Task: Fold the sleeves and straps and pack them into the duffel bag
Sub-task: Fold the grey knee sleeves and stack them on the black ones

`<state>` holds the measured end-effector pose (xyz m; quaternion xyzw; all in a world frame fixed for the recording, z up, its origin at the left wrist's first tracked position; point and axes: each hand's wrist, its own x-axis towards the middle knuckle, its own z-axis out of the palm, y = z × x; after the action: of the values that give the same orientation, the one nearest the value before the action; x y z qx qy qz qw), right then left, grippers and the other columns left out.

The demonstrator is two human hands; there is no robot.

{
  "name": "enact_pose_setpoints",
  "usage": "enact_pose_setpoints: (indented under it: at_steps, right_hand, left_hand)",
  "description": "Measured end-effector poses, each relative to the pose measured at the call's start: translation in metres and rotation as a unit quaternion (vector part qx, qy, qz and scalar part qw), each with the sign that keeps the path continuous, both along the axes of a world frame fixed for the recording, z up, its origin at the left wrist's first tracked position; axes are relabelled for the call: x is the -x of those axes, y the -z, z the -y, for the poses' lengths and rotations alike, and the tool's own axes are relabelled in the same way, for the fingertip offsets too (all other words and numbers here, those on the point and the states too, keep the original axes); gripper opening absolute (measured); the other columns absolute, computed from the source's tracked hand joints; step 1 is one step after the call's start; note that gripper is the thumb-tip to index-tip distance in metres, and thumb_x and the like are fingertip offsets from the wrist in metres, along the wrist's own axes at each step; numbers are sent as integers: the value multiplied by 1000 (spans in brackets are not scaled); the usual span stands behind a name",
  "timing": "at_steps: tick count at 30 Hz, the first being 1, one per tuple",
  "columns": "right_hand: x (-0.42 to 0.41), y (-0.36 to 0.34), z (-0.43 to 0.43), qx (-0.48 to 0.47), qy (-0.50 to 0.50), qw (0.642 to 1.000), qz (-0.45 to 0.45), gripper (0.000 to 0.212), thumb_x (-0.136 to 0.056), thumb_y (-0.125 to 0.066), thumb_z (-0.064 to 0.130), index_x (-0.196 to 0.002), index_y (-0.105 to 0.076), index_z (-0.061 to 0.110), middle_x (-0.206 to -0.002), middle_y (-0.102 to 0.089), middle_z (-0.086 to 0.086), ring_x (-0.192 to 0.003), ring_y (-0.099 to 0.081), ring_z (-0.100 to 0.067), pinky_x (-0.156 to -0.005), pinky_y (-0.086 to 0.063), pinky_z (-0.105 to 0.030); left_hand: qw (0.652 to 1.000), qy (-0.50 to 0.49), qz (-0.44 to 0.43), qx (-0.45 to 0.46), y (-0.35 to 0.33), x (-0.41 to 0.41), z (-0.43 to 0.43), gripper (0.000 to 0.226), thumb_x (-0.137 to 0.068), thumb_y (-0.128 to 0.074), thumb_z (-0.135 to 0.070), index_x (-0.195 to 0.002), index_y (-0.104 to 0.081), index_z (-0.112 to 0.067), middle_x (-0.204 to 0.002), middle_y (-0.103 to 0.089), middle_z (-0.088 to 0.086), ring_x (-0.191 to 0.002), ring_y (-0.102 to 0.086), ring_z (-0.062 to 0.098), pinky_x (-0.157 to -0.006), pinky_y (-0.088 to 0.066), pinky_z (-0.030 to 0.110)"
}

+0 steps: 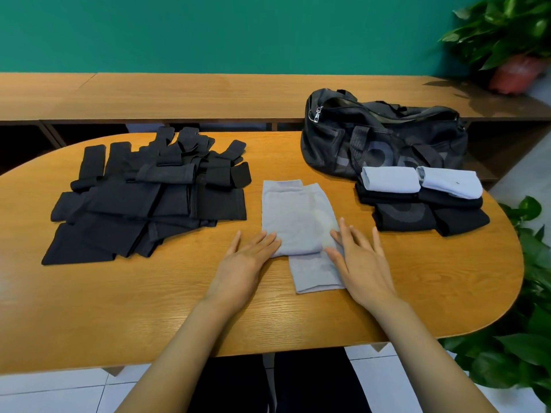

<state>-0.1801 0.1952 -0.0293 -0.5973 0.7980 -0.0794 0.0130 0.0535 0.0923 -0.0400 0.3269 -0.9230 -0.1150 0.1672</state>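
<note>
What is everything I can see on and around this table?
Table: one, wooden, oval, in the foreground.
Duffel bag: one, black, far right of the table.
Unfolded pile: many sleeves and straps, black, on the left of the table; too overlapped to count.
Light sleeves: seemingly two, pale grey-blue, centre, overlapping.
Folded stack: several black pieces with two pale ones on top, in front of the bag.
Bench: one, wooden, behind the table along the green wall.
Potted plant: one, green leaves, pinkish pot, top right; more leaves at lower right.
Left hand: flat, fingertips on the sleeves' left edge.
Right hand: flat, on their right side.
</note>
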Motion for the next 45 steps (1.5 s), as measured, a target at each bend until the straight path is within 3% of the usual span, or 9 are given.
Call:
enact_pose_setpoints:
  at_steps: [4, 7, 11, 15, 20, 25, 30, 37, 45]
  right_hand:
    - [12, -8, -2, -19, 41, 999, 2, 86, -87, 0, 66, -157, -10, 18, -159, -28, -7, -151, -8, -19, -122, 6, -37]
    - [14, -10, -5, -6, 20, 999, 35, 77, -93, -8, 65, -157, -8, 22, -163, -16, -3, -151, 3, -17, -121, 8, -32]
    - [-10, -14, -10, 33, -166, 983, 78, 69, -96, -9, 69, -155, -9, 34, -162, -1, 14, -149, 13, -4, -123, 2, -35]
    - [-38, -11, -8, -5, -279, 958, 57, 62, -98, -11, 67, -151, -26, 40, -162, -4, 14, -150, 9, -7, -121, 8, -31]
    - [-36, 5, -8, -21, -250, 965, 71, 57, -97, -13, 66, -148, -28, 46, -161, -12, 16, -149, 3, -1, -122, 7, -34]
    - [-36, 10, -6, 29, -235, 965, 112, 58, -97, -21, 66, -149, -33, 41, -157, -22, 21, -148, -4, 3, -122, 3, -30]
    - [-37, 14, -10, 129, -211, 964, 101, 66, -90, -40, 69, -141, -52, 28, -146, -47, 14, -141, -32, -3, -121, -15, -36]
    - [-36, 21, -10, 226, -182, 954, 68, 50, -92, -47, 54, -117, -72, 18, -117, -70, 8, -116, -60, -12, -113, -31, -43]
    - [-41, 12, -10, 267, -114, 945, 152, 56, -92, -41, 63, -108, -75, 22, -93, -70, 7, -97, -55, -2, -113, -21, -21]
  left_hand:
    - [1000, -9, -11, -2, 1, -14, -4, 62, -92, -54, 3, -147, -43, -24, -152, -41, -6, -144, -27, 8, -120, 0, 35]
    - [1000, -23, -14, 10, 0, -26, -11, 47, -98, -51, -9, -143, -49, -22, -148, -47, -6, -141, -35, 10, -120, -9, 38]
    - [998, -36, 0, 45, 0, -33, -24, 47, -99, -33, -37, -135, -58, -22, -140, -56, -6, -134, -45, 11, -117, -23, 38]
    - [998, -40, -3, 41, 1, -29, -24, 51, -97, -35, -48, -133, -60, -22, -137, -58, -5, -130, -48, 11, -113, -26, 37]
    - [998, -34, -43, 5, 5, -27, -18, 54, -93, -40, -57, -132, -60, -25, -137, -55, -9, -126, -44, 9, -105, -26, 27]
    - [993, -46, -108, -28, 7, -26, -16, 41, -94, -51, -45, -126, -65, -25, -130, -59, -13, -121, -45, 4, -98, -27, 23]
    - [992, -32, -120, 1, 7, -29, -19, 40, -98, -42, -47, -118, -69, -25, -118, -67, -14, -110, -52, 2, -92, -30, 21]
    - [990, 20, -140, -23, 1, -33, -24, 46, -92, -50, -56, -117, -68, -22, -112, -67, -15, -105, -54, 2, -90, -38, 26]
    - [968, -34, -238, -66, -1, -32, -32, 47, -84, -69, -47, -121, -67, -18, -114, -67, -12, -106, -60, -1, -94, -43, 16]
